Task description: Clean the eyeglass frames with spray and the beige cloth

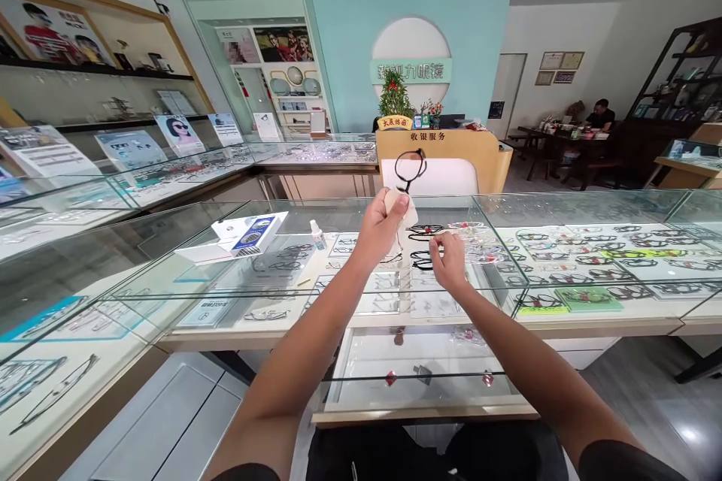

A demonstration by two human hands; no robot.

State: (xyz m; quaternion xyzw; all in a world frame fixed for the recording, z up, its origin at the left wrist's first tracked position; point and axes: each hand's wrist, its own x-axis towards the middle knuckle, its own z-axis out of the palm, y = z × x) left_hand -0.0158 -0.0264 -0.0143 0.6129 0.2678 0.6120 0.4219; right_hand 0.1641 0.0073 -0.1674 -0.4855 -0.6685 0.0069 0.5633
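Note:
My left hand (382,222) is raised above the glass counter, fingers closed on a pair of black-framed glasses (409,167) and a pale cloth (404,209) bunched under the frame. The glasses stand upright above my fist. My right hand (450,261) is lower and to the right, just over the glass counter (508,212), with its fingers pinched together near several black frames (424,240) lying on the glass; what it pinches is too small to make out.
A small white spray bottle (318,234) and a white box with a blue label (248,234) sit on the counter to the left. Display cases full of glasses run left and right. A wooden cashier desk (445,154) stands behind; a person (601,116) sits at a far table.

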